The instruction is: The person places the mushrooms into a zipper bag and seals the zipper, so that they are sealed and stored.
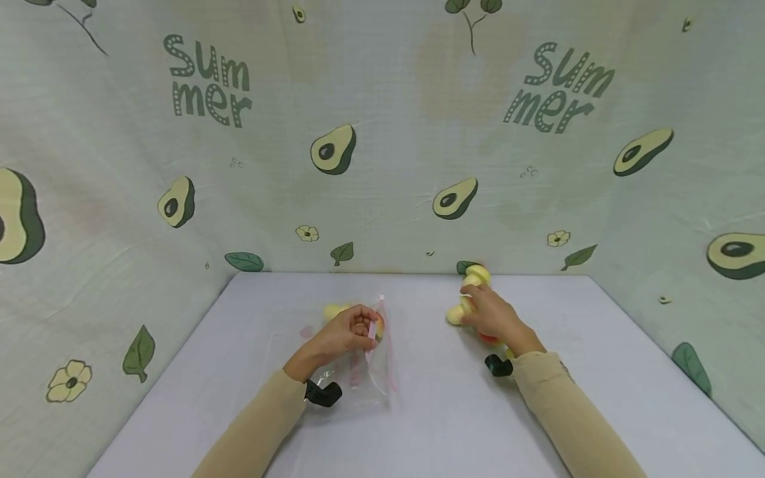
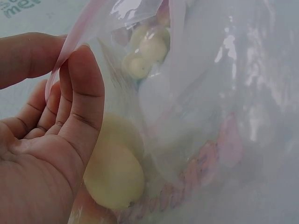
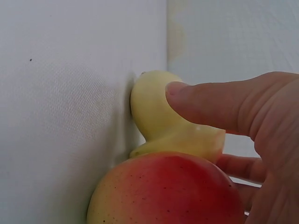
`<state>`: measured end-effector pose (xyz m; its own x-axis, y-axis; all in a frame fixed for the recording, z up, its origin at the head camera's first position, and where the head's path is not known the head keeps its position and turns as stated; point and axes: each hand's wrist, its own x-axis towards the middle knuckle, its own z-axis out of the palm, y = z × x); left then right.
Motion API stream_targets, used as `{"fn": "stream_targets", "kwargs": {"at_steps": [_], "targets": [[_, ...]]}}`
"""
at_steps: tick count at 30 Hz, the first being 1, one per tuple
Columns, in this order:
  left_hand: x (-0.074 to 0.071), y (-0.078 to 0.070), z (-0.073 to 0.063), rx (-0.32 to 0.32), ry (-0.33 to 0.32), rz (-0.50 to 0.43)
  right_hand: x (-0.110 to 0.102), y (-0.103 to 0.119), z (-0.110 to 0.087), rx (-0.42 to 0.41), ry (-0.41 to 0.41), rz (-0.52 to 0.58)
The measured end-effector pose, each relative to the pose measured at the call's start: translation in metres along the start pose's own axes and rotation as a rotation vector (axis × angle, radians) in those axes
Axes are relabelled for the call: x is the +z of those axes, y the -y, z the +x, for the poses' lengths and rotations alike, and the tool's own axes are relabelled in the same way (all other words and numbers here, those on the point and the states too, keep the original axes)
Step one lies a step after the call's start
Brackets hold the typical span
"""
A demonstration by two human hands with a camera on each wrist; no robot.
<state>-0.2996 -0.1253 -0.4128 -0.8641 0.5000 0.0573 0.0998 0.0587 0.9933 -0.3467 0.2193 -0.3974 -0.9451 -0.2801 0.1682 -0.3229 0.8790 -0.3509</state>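
Note:
My left hand (image 1: 343, 335) pinches the pink-trimmed edge of a clear plastic zip bag (image 2: 201, 107) between thumb and forefinger. Inside that bag lie a yellow pear-like fruit (image 2: 117, 177) and a reddish fruit, blurred by the plastic. To the right, my right hand (image 1: 493, 312) is curled over a smooth yellow pear (image 3: 156, 105), thumb on its side and other fingers behind. Close by that pear is a red and yellow mango- or peach-like fruit (image 3: 168, 191), partly cut off in the right wrist view. The palm hides part of the cluster in the head view.
More yellow fruits (image 1: 478, 273) sit at the table's back edge, beyond the right hand. The white table (image 1: 430, 411) meets a cloth backdrop (image 1: 394, 99) printed with avocados. A dark wrist camera (image 1: 323, 394) hangs by the left sleeve, over the bag.

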Motion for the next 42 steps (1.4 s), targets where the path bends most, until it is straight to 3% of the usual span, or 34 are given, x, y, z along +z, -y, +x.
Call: {"fn": "stream_targets", "kwargs": {"at_steps": [8,24,42], "targets": [[0.0,-0.001,-0.001,-0.013,-0.005,0.005,0.001,0.001,-0.002,-0.014,0.023,-0.014],[-0.001,0.0,0.0,0.0,0.006,0.0,0.009,0.009,-0.002,-0.089,-0.017,0.018],[-0.001,0.001,0.001,-0.014,-0.005,0.0,0.024,0.024,0.0,-0.208,-0.079,-0.071]]}}
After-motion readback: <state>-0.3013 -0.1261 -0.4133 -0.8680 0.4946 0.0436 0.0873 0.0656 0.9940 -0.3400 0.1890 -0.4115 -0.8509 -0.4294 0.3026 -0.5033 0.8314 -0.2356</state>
